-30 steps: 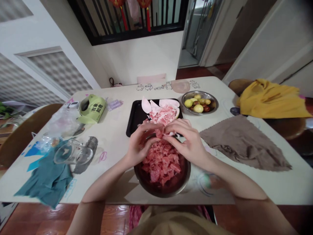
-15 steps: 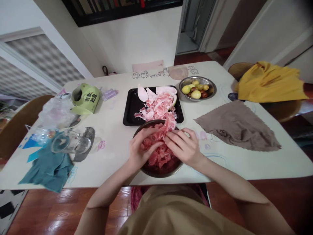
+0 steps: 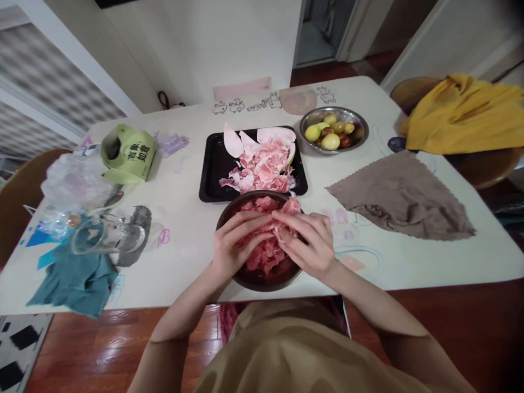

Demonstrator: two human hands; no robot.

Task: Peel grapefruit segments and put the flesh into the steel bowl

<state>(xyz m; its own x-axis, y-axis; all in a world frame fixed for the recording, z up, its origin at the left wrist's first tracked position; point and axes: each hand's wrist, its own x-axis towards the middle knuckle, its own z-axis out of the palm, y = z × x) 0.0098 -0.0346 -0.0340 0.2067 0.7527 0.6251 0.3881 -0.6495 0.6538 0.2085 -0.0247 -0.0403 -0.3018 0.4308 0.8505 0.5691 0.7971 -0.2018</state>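
Both hands are over a metal bowl (image 3: 224, 215) that holds red pomelo flesh (image 3: 268, 256) in loose chunks. Between my fingertips is a pomelo segment (image 3: 291, 206), with pale membrane on it. My left hand (image 3: 235, 243) grips its left side, thumb and fingers closed. From the other side, my right hand (image 3: 311, 240) pinches the segment, its fingers curled round the lower part. Just behind the bowl lies a black tray (image 3: 209, 177) with torn pinkish membranes (image 3: 266, 164) and thick pieces of pomelo rind (image 3: 276, 135).
A steel bowl (image 3: 363, 131) of small yellow and brown fruit stands behind right. At right lies a brown cloth (image 3: 409, 196); a yellow cloth (image 3: 462, 117) drapes a chair. Leftward are a green box (image 3: 137, 155), a plastic bag (image 3: 77, 180), a glass jug (image 3: 110, 234) and a teal cloth (image 3: 77, 278).
The segment has been brought lower and turned between my hands, so less of it stands up over the tray. My right fingers now curl further round it. The view has tipped down slightly.
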